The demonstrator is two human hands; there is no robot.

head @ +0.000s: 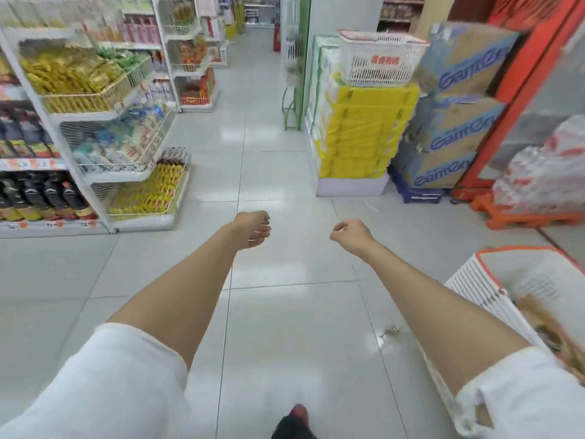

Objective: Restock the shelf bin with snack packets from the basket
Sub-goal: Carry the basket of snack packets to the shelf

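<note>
At the left of the frame a shelf unit carries three wire bins: the top bin heaped with golden packets, the middle bin with blue-and-white packets, and the bottom bin with yellow-and-red ones. All three look fairly full. Blur smears every label, so I cannot tell which of them is the shelf bin to be restocked. At the centre, the left hand and the right hand hang over the floor tiles, apart from each other. Each has loosely curled fingers and holds nothing, so no packet is on its way to the shelf. At the upper centre-right a second white basket sits on a yellow stack, and what it holds cannot be seen. At the lower right the basket, white with an orange rim, stands on the floor well apart from the bins. Brownish snack packets show inside it, so I judge that stock remains to be moved. How much is already shelved cannot be read. The frame edge cuts the basket off and the right sleeve covers part of it, hiding the packet count.
</note>
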